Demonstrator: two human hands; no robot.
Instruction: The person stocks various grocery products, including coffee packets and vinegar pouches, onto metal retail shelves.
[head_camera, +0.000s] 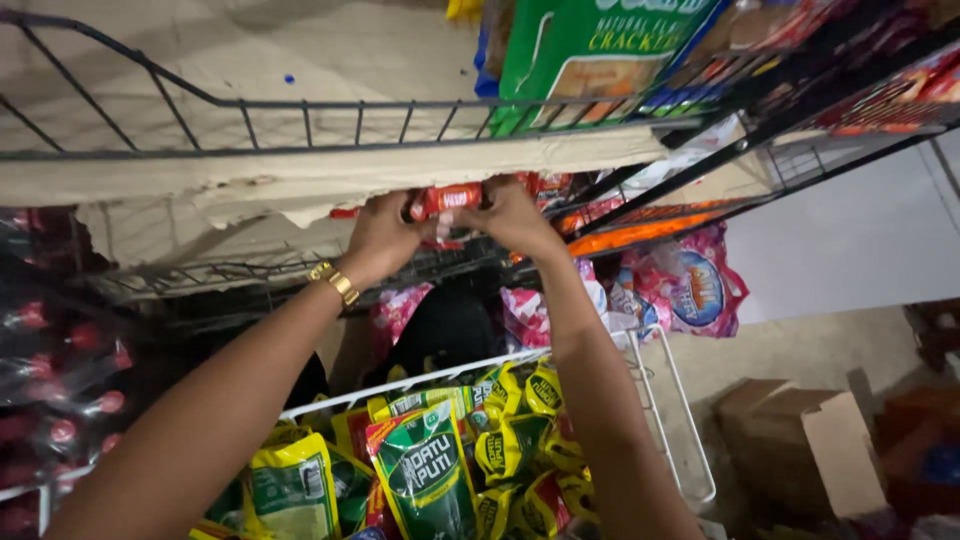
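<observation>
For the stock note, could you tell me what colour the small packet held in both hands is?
Red with a white patch, the packet held between left hand and right hand; head view.

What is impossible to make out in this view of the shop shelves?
Head view:
- Red packet: mostly covered by the left hand and right hand.
- Shelf depth behind it: hidden by the torn cardboard liner.
- Green cracker bag: cut off by the top edge.
- Bottles at left: dark and blurred.

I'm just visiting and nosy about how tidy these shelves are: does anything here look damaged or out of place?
Yes. The cardboard liner on the wire shelf above both hands is torn and ragged along its front edge. The left hand and right hand hold a small red packet just below it. Nothing looks spilled.
</observation>
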